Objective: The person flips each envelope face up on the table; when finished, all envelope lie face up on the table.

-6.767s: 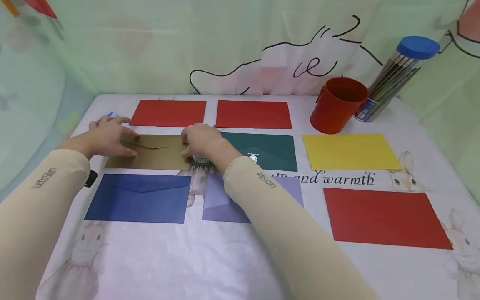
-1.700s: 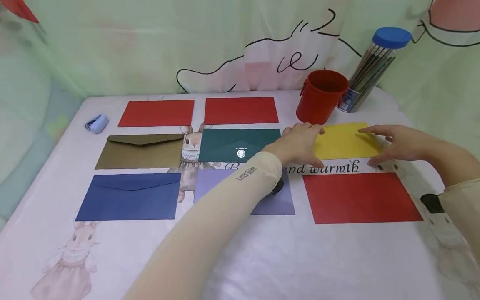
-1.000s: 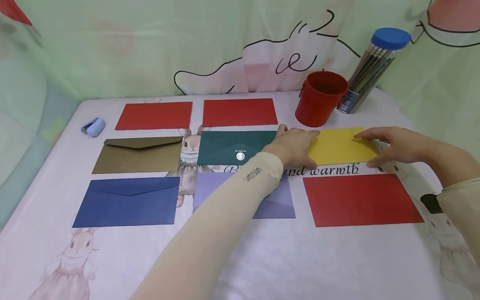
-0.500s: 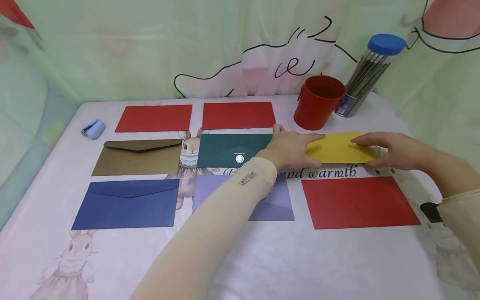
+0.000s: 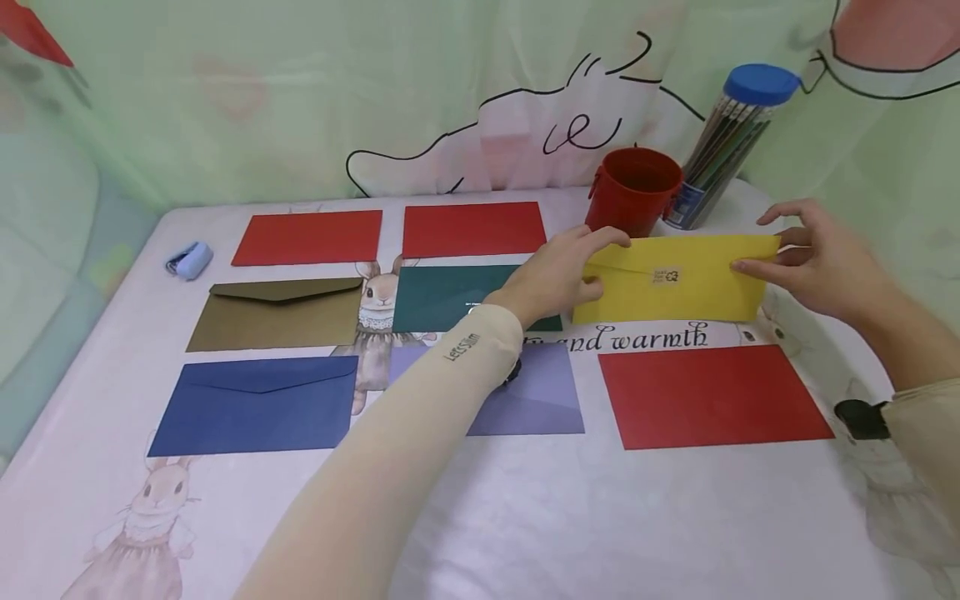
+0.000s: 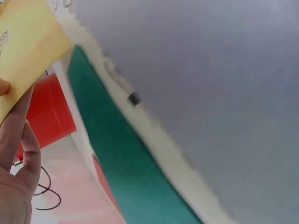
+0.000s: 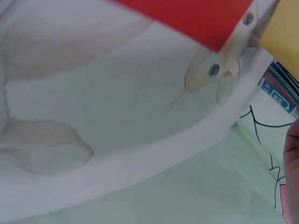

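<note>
A yellow envelope (image 5: 678,296) is tilted up toward the head camera, showing its flap edge and a small printed mark. My left hand (image 5: 555,271) pinches its left end, thumb in front and fingers behind. At the right end, my right hand (image 5: 832,267) has its thumb on the front, with bent fingers at the side edge. The left wrist view shows the left thumb (image 6: 3,87) against the yellow paper. Under my left hand lies a dark green envelope (image 5: 442,296), partly covered. Below it, my sleeve hides part of a lilac envelope (image 5: 540,396).
A red envelope (image 5: 716,396) lies front right; two more are at the back. On the left are a gold envelope (image 5: 277,321), its flap slightly raised, and a blue envelope (image 5: 255,412). A red bucket (image 5: 633,192) and a blue-lidded pencil tube (image 5: 723,150) stand behind the yellow envelope.
Both hands have moved from the gold envelope over to the yellow one. In the last half second the yellow envelope has tipped up, and its flap side now shows.
</note>
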The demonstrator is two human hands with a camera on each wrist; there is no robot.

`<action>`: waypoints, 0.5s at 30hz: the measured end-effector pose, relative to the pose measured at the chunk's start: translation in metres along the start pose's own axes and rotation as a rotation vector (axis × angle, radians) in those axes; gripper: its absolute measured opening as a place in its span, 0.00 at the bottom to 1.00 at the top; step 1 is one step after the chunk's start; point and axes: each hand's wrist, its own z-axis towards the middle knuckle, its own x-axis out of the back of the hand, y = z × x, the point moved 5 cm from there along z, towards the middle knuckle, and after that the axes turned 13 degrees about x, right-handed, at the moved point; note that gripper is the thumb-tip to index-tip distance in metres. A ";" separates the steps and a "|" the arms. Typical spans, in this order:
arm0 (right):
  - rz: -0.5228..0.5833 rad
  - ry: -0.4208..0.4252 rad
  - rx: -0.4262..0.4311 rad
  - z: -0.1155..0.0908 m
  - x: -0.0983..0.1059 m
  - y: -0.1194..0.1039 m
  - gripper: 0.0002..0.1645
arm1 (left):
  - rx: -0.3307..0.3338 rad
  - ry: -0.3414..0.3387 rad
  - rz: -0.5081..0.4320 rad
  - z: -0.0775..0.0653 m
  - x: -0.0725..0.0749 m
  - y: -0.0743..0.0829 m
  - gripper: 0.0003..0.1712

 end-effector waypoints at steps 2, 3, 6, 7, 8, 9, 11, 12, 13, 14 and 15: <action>0.007 -0.014 -0.003 0.002 -0.002 -0.001 0.41 | 0.031 0.009 0.017 0.001 -0.001 -0.003 0.33; 0.013 -0.024 -0.001 0.003 -0.003 0.000 0.39 | 0.047 0.014 0.017 0.001 -0.002 -0.004 0.33; -0.022 -0.057 0.001 0.005 -0.006 0.002 0.37 | 0.090 0.009 -0.005 0.003 -0.004 -0.006 0.34; -0.038 -0.073 -0.001 0.006 -0.007 0.003 0.37 | 0.108 0.002 -0.015 0.003 -0.005 -0.006 0.35; -0.056 -0.091 -0.005 0.006 -0.008 0.005 0.38 | 0.126 -0.007 -0.022 0.003 -0.007 -0.007 0.36; -0.073 -0.112 -0.011 0.007 -0.010 0.007 0.39 | 0.146 -0.012 -0.026 0.004 -0.009 -0.007 0.37; -0.100 -0.148 -0.019 0.009 -0.013 0.010 0.41 | 0.180 -0.026 -0.022 0.005 -0.013 -0.007 0.38; -0.111 -0.164 -0.023 0.010 -0.015 0.012 0.41 | 0.191 -0.029 -0.008 0.005 -0.015 -0.007 0.39; -0.116 -0.180 -0.031 0.011 -0.017 0.014 0.42 | 0.205 -0.033 0.010 0.006 -0.017 -0.007 0.38; -0.122 -0.192 -0.035 0.012 -0.019 0.015 0.42 | 0.218 -0.037 0.030 0.007 -0.019 -0.007 0.38; -0.127 -0.201 -0.040 0.014 -0.021 0.016 0.41 | 0.232 -0.041 0.051 0.008 -0.020 -0.007 0.38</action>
